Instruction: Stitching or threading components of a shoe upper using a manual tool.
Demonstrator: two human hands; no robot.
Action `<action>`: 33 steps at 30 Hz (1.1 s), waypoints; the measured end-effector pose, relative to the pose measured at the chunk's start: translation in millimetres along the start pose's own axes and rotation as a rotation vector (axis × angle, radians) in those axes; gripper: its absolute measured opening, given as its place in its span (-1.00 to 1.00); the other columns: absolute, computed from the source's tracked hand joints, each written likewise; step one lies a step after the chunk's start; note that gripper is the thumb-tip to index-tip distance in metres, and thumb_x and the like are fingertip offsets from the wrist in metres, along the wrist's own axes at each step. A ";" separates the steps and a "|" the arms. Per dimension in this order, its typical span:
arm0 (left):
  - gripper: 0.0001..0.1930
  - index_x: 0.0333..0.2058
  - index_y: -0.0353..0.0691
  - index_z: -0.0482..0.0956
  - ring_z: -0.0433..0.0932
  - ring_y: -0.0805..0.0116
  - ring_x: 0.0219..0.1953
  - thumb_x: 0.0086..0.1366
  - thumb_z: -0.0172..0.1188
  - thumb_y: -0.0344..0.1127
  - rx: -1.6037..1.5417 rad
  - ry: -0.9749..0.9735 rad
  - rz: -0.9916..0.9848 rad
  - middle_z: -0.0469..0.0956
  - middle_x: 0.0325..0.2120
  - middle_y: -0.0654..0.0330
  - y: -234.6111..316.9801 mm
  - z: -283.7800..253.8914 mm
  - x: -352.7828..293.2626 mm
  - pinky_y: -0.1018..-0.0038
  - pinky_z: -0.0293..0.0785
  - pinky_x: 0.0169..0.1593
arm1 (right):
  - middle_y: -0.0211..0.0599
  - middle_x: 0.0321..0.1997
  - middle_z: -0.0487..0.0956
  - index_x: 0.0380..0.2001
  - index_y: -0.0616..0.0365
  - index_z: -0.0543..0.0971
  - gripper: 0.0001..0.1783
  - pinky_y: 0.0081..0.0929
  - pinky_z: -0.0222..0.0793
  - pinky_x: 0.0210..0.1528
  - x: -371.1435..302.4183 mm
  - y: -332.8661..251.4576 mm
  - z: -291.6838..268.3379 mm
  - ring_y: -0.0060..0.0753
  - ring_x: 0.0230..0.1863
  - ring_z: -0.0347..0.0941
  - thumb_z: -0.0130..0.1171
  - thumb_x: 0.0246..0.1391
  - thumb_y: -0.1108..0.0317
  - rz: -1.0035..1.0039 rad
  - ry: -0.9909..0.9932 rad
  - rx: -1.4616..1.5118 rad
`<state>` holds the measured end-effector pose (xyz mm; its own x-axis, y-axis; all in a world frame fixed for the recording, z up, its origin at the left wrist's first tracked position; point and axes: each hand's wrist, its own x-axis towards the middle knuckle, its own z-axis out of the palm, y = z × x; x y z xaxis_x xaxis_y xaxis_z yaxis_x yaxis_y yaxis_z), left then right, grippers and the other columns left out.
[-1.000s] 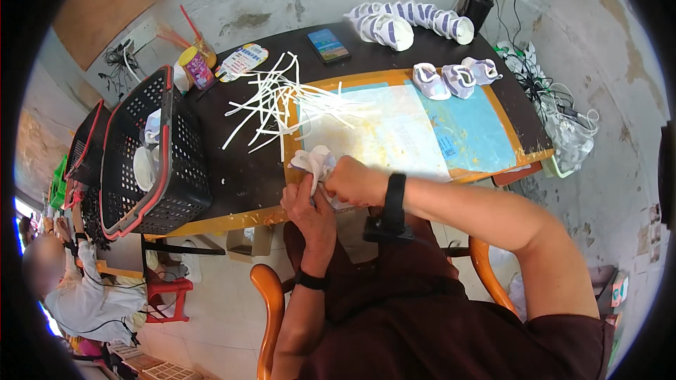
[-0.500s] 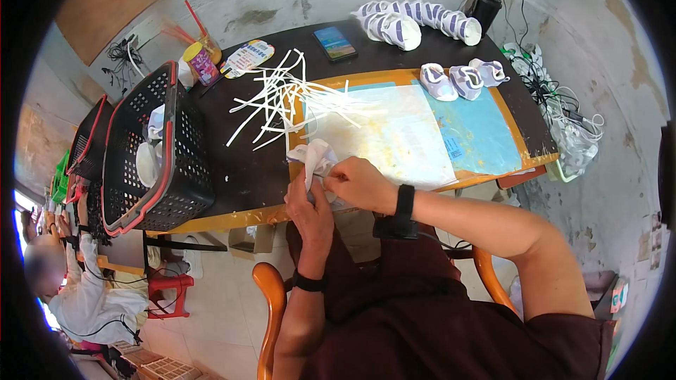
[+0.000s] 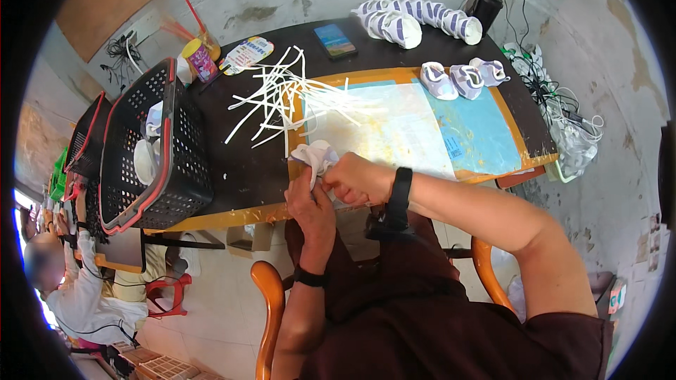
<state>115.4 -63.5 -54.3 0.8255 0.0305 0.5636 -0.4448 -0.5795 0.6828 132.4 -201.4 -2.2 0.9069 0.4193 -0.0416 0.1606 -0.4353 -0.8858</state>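
Observation:
A small white and lavender fabric shoe (image 3: 316, 155) is held up at the table's near edge, its shape partly folded and covered by my fingers. My left hand (image 3: 310, 205) is closed around its lower part from below. Pressed against its right side, my right hand (image 3: 358, 179) has its fingers curled and closed; what they pinch is hidden. Beyond the shoe, a loose heap of narrow white strips (image 3: 285, 95) lies on the dark table. Several similar small shoes (image 3: 465, 81) stand at the right on a blue sheet (image 3: 486, 134).
At the left stands a black perforated basket (image 3: 184, 155) with pale pieces inside. Rows of nested shoes (image 3: 394, 28), a phone (image 3: 335, 41), a yellow-and-pink can (image 3: 199, 61) and a hand fan (image 3: 246, 55) lie farther back. Cables (image 3: 556, 102) hang right. A person (image 3: 91, 288) sits lower left.
My right hand has turned and its fingers have curled in more tightly beside the shoe. The wrist has lifted slightly. My left hand keeps its hold with little movement.

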 end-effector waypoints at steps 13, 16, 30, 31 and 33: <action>-0.69 -0.10 -0.36 0.53 0.48 -0.05 -0.31 0.15 0.03 -0.59 -0.015 0.002 0.015 0.53 -0.39 -0.05 -0.3 -0.8 -0.3 0.19 0.35 -0.20 | -0.10 -0.66 0.50 -0.54 0.28 0.43 -0.85 -0.22 0.43 -0.49 -5.6 -4.8 14.7 -0.02 -0.54 0.55 0.11 -0.07 0.41 -0.207 0.173 -0.710; -0.68 -0.09 -0.35 0.53 0.48 -0.04 -0.30 0.15 0.03 -0.60 -0.017 0.005 0.011 0.52 -0.38 -0.05 -1.4 -0.9 -1.9 0.19 0.35 -0.21 | -0.09 -0.70 0.47 -0.57 0.28 0.41 -0.84 -0.26 0.39 -0.52 7.6 -12.0 -6.1 -0.04 -0.57 0.50 0.08 -0.04 0.41 0.300 0.000 0.038; -0.69 -0.09 -0.33 0.54 0.50 -0.02 -0.26 0.17 0.04 -0.57 -0.053 0.004 -0.016 0.55 -0.35 -0.04 -0.2 -0.2 -1.1 0.23 0.37 -0.14 | 0.09 -0.54 0.55 -0.52 0.34 0.47 -0.83 -0.13 0.41 -0.41 19.6 -21.4 -7.1 0.10 -0.47 0.52 0.04 -0.05 0.41 0.674 -0.078 0.464; -0.69 -0.09 -0.32 0.54 0.51 -0.02 -0.26 0.17 0.04 -0.56 -0.055 0.020 -0.019 0.55 -0.35 -0.04 1.1 0.5 -0.7 0.23 0.37 -0.14 | 0.09 -0.54 0.55 -0.52 0.34 0.47 -0.83 -0.13 0.41 -0.41 18.9 -15.6 -5.4 0.10 -0.47 0.52 0.04 -0.05 0.41 0.673 -0.075 0.465; -0.70 -0.09 -0.31 0.55 0.51 -0.03 -0.25 0.18 0.04 -0.55 -0.065 0.009 -0.035 0.56 -0.34 -0.04 0.6 0.9 2.0 0.23 0.37 -0.13 | 0.05 -0.55 0.58 -0.52 0.32 0.56 -0.80 -0.17 0.43 -0.42 15.2 -7.8 5.7 -0.04 -0.48 0.57 0.08 -0.07 0.37 -0.012 0.150 -0.265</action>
<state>117.1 -64.6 -53.2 0.8378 0.0572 0.5430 -0.4379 -0.5238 0.7307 142.7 -187.1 1.5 0.9487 0.3116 0.0541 0.2495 -0.6322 -0.7335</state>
